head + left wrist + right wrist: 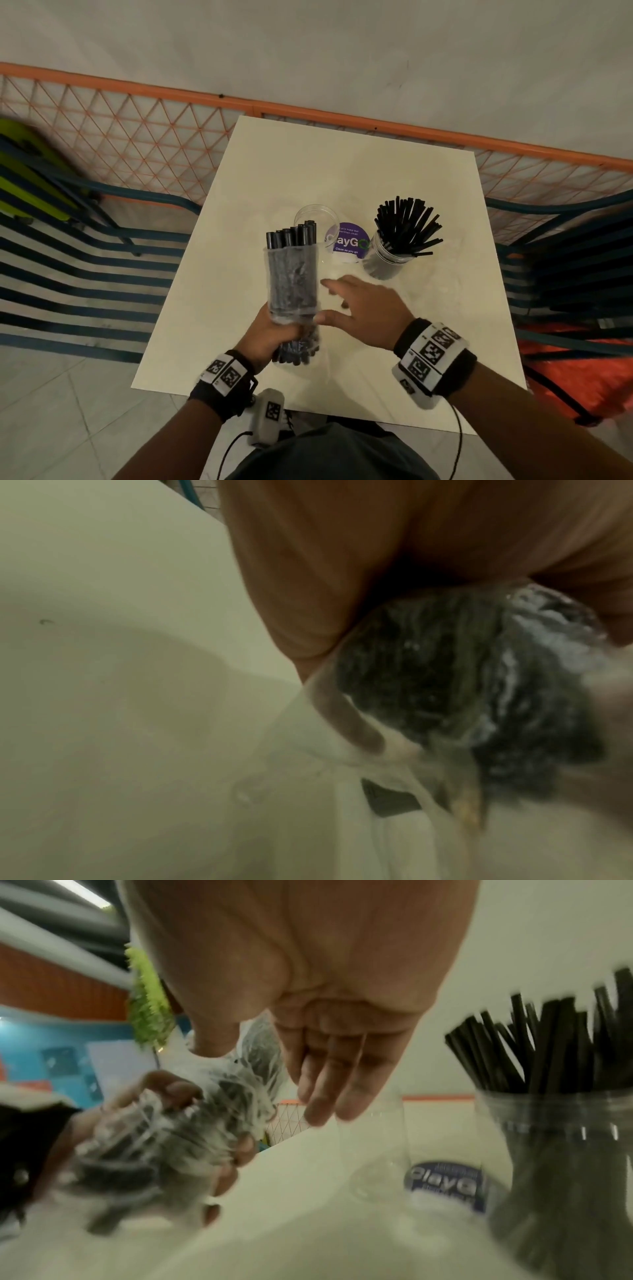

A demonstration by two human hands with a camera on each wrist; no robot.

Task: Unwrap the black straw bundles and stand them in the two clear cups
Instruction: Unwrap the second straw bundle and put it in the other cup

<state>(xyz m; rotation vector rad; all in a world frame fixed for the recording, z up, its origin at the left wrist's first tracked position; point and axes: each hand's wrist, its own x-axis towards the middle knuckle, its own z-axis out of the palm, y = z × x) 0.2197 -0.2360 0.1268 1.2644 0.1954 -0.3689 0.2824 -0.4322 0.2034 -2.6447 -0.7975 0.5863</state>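
Left hand [270,337]: fingers gripping the wrapped straw bundle [292,274].
Right hand [368,308]: fingers hovering released beside it.

Cream table [342,164] against an orange mesh fence [137,137]
Dark blue slatted chairs [85,274] stand left and right; pale tiled floor [68,428] lies near.

Your stock, by material:
- Straw bundle [291,274]: matt black plastic straws in thin, crinkled clear film that catches whitish glints.
- Empty cup [317,222]: clear, smooth, glossy plastic.
- Filled cup [387,262]: the same clear plastic, ridged near the rim, with loose matt black straws [407,222].
- Surface [342,171]: smooth cream top with a faint sheen.
- Sticker [349,241]: glossy purple print.
- Your wristbands [433,356]: black cloth with matt white printed tags.
- Fence [137,137]: orange-painted wire mesh.
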